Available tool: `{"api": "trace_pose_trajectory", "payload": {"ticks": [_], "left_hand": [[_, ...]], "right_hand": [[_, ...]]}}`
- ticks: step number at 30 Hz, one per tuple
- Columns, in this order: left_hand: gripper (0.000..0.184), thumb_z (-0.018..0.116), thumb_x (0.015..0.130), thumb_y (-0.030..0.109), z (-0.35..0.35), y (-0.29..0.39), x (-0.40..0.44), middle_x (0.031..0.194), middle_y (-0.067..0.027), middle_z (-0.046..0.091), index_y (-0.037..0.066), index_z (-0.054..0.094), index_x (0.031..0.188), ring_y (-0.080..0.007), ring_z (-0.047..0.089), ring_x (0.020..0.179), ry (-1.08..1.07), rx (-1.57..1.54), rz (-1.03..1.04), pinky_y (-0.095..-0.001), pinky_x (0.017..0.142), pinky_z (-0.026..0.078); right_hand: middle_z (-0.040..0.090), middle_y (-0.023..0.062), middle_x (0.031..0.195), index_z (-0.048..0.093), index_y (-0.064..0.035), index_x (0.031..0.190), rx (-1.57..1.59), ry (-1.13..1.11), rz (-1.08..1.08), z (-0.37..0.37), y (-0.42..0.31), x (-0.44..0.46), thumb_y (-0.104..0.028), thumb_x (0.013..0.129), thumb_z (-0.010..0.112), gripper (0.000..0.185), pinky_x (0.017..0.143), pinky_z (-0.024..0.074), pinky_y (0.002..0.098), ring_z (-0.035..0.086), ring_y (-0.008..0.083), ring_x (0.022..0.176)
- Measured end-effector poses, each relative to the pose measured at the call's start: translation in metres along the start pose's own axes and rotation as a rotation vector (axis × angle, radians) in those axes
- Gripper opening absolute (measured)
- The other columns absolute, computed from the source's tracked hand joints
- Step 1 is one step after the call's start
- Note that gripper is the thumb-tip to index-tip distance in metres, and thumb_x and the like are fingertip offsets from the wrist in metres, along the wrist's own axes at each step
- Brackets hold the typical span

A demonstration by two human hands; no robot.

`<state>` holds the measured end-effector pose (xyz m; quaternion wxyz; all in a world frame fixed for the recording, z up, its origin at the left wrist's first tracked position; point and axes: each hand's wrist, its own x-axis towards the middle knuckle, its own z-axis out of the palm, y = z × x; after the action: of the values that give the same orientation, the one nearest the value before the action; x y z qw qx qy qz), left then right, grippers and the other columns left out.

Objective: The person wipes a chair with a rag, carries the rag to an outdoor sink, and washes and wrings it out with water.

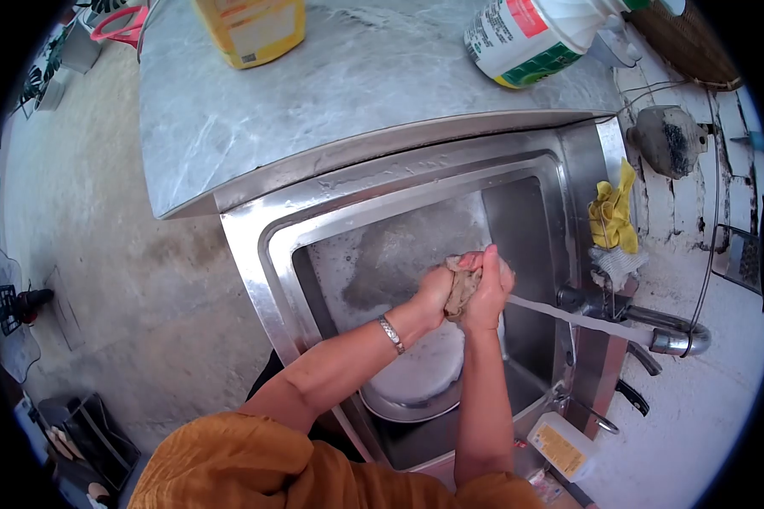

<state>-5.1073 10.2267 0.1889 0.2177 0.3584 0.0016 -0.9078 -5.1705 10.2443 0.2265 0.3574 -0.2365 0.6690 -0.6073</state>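
A beige, crumpled cloth (pixel 462 288) is squeezed between my two hands over the steel sink (pixel 526 212). My left hand (pixel 434 293), with a metal bracelet at the wrist, grips the cloth from the left. On its right side my right hand (pixel 489 293) is closed around it, partly covering it. A stream of water (pixel 569 316) runs from the faucet (pixel 679 337) toward my right hand. Below the hands, inside the sink, lies a round metal basin (pixel 412 382) with whitish, cloudy content, partly hidden by my forearms.
A grey marbled counter (pixel 339 102) borders the sink's far side, with a yellow package (pixel 255 30) and a white-green bottle (pixel 526 38). Yellow gloves (pixel 613 212) hang at the right. Knives (pixel 632 397) and a labelled plastic container (pixel 560 448) are near the faucet.
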Motion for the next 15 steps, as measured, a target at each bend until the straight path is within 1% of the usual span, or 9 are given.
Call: {"api": "trace_pose_trajectory", "payload": {"ticks": [1, 4, 5, 7, 8, 10, 11, 13, 15], "left_hand": [[0.030, 0.035, 0.094, 0.024, 0.006, 0.004, -0.006, 0.108, -0.0081, 0.057, 0.007, 0.052, 0.112, -0.0176, 0.057, 0.099, 0.050, 0.086, -0.027, -0.0324, 0.081, 0.048], [0.033, 0.039, 0.093, 0.030, 0.014, 0.010, -0.014, 0.110, -0.0080, 0.057, 0.007, 0.052, 0.113, -0.0175, 0.057, 0.101, 0.004, 0.167, -0.195, -0.0317, 0.084, 0.048], [0.033, 0.039, 0.093, 0.030, 0.010, 0.010, -0.009, 0.110, -0.0080, 0.057, 0.007, 0.052, 0.113, -0.0175, 0.057, 0.101, 0.000, 0.161, -0.198, -0.0317, 0.084, 0.048], [0.050, 0.044, 0.090, 0.041, 0.001, 0.013, 0.001, 0.122, -0.0109, 0.050, 0.006, 0.041, 0.126, -0.0229, 0.050, 0.112, 0.013, 0.191, -0.208, -0.0404, 0.090, 0.044], [0.050, 0.044, 0.090, 0.041, 0.002, 0.013, 0.000, 0.122, -0.0109, 0.050, 0.006, 0.041, 0.126, -0.0229, 0.050, 0.112, 0.010, 0.193, -0.207, -0.0404, 0.090, 0.044], [0.070, 0.049, 0.085, 0.051, 0.003, 0.012, -0.005, 0.135, -0.0134, 0.035, 0.010, 0.026, 0.137, -0.0298, 0.037, 0.124, 0.213, 0.515, -0.054, -0.0511, 0.091, 0.040], [0.070, 0.049, 0.085, 0.051, 0.001, 0.008, -0.002, 0.135, -0.0134, 0.035, 0.010, 0.026, 0.137, -0.0298, 0.037, 0.124, 0.214, 0.518, -0.052, -0.0511, 0.091, 0.040], [0.082, 0.049, 0.081, 0.059, -0.003, 0.003, 0.002, 0.142, -0.0133, 0.022, 0.014, 0.013, 0.141, -0.0340, 0.026, 0.129, 0.258, 0.541, -0.070, -0.0580, 0.091, 0.036], [0.082, 0.045, 0.082, 0.062, 0.001, 0.007, -0.005, 0.143, -0.0128, 0.022, 0.015, 0.014, 0.141, -0.0340, 0.026, 0.129, 0.201, 0.472, -0.112, -0.0574, 0.091, 0.037]], "right_hand": [[0.059, 0.0101, 0.074, 0.054, -0.0016, 0.072, 0.170, -0.011, 0.121, -0.013, -0.008, 0.006, -0.026, 0.094, 0.044, 0.034, 0.069, 0.0441, 0.0302, 0.055, 0.0173, 0.072], [0.059, 0.0093, 0.081, 0.057, 0.0005, 0.082, 0.043, 0.114, 0.169, -0.029, -0.044, 0.012, -0.026, 0.095, 0.041, 0.033, 0.072, 0.0436, 0.0278, 0.055, 0.0155, 0.075], [0.059, 0.0093, 0.081, 0.057, 0.0005, 0.082, 0.036, 0.115, 0.169, -0.039, -0.053, 0.014, -0.026, 0.095, 0.041, 0.033, 0.072, 0.0436, 0.0278, 0.055, 0.0155, 0.075], [0.058, 0.0086, 0.087, 0.059, 0.0005, 0.090, -0.704, 0.013, -0.164, -0.055, -0.067, 0.010, -0.031, 0.096, 0.037, 0.038, 0.076, 0.0413, 0.0261, 0.053, 0.0151, 0.079], [0.058, 0.0086, 0.087, 0.059, 0.0005, 0.090, -0.704, 0.015, -0.166, -0.057, -0.074, 0.006, -0.031, 0.096, 0.037, 0.038, 0.076, 0.0413, 0.0261, 0.053, 0.0151, 0.079], [0.057, 0.0072, 0.089, 0.059, 0.0006, 0.096, -0.746, 0.018, -0.161, -0.055, -0.088, -0.003, -0.030, 0.096, 0.037, 0.038, 0.077, 0.0401, 0.0253, 0.051, 0.0134, 0.083], [0.057, 0.0077, 0.091, 0.058, 0.0012, 0.095, -0.765, 0.016, -0.188, -0.052, -0.088, -0.007, -0.028, 0.096, 0.036, 0.037, 0.079, 0.0396, 0.0258, 0.051, 0.0136, 0.085], [0.058, 0.0077, 0.091, 0.059, 0.0013, 0.095, -0.730, 0.008, -0.205, -0.048, -0.084, -0.011, -0.025, 0.096, 0.038, 0.033, 0.080, 0.0401, 0.0259, 0.052, 0.0141, 0.086], [0.060, 0.0082, 0.093, 0.059, 0.0012, 0.095, -0.610, -0.009, -0.176, -0.038, -0.081, -0.014, -0.019, 0.093, 0.043, 0.026, 0.082, 0.0405, 0.0270, 0.054, 0.0150, 0.088]]}}
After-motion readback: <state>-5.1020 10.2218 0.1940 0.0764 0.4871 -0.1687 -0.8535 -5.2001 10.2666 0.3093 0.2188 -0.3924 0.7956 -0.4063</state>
